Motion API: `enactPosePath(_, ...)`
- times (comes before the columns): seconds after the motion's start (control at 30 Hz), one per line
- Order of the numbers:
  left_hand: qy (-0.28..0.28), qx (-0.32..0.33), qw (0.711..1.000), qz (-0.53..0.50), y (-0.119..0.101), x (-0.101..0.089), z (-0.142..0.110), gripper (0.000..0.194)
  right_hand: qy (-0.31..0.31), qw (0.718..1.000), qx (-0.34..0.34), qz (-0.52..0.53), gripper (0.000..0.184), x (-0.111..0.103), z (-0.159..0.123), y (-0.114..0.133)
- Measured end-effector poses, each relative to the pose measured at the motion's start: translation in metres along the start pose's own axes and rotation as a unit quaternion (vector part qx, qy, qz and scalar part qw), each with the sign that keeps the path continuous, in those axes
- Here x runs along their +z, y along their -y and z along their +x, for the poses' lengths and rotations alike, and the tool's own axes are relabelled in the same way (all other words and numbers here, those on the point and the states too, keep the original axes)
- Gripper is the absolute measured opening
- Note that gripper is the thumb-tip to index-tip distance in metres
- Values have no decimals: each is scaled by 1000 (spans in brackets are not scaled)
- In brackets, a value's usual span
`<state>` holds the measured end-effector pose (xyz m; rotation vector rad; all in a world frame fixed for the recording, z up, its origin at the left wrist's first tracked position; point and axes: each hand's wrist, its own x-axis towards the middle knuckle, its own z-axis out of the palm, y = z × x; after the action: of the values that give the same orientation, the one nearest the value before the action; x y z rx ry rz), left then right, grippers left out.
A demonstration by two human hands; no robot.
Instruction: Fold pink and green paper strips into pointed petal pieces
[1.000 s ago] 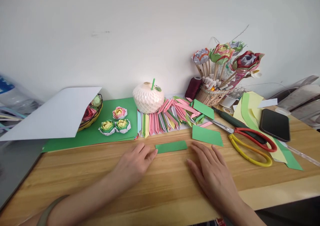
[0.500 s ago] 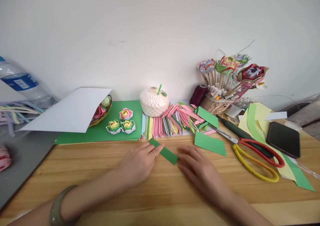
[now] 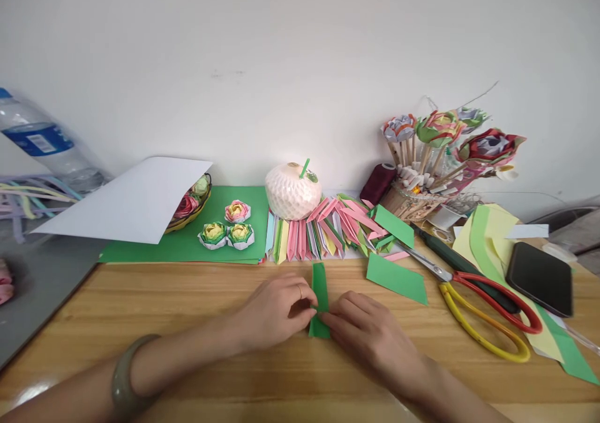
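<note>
A narrow green paper strip (image 3: 320,288) lies lengthwise, pointing away from me, on the wooden table (image 3: 187,298). My left hand (image 3: 276,310) pinches its left edge near the lower end, fingers closed on it. From the right, my right hand (image 3: 368,332) presses its fingertips onto the strip's near end. A loose green paper rectangle (image 3: 396,277) lies just right of my hands.
Behind the hands: a row of folded pink, yellow and green paper pieces (image 3: 328,226), a white netted coconut (image 3: 293,192), three paper flowers (image 3: 227,229) on green card. To the right, red-and-yellow scissors (image 3: 487,310), a black phone (image 3: 539,277) and a flower holder (image 3: 412,198).
The green strip lay crosswise beyond my open hands; both hands took it, turned it lengthwise and drew it closer to me.
</note>
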<state>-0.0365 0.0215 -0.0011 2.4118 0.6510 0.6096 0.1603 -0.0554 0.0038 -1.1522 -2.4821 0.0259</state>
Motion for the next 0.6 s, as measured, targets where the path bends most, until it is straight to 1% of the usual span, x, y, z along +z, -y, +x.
enactPosePath(0.1,-16,14,1000,-18,5,0,-1,19,-21,999,-44,-15,35,0,6,-3)
enactPosePath(0.17,-29,22,999,7,7,-1,-3,22,-31,998,-52,-18,32,2,9,-4)
enactPosePath(0.27,-48,61,990,121,10,-1,-8,17,-44,998,-36,1,23,4,10,-7)
enactPosePath(0.33,-65,105,971,204,10,1,-12,22,-47,998,-22,18,20,5,8,-8)
enactPosePath(0.4,-79,153,952,254,9,4,-15,27,-42,999,-9,30,19,4,6,-9)
enactPosePath(0.5,-65,198,938,276,5,6,-19,26,-27,998,0,51,18,4,4,-10)
enactPosePath(0.6,-58,193,940,274,1,5,-19,27,-27,997,3,75,15,4,4,-11)
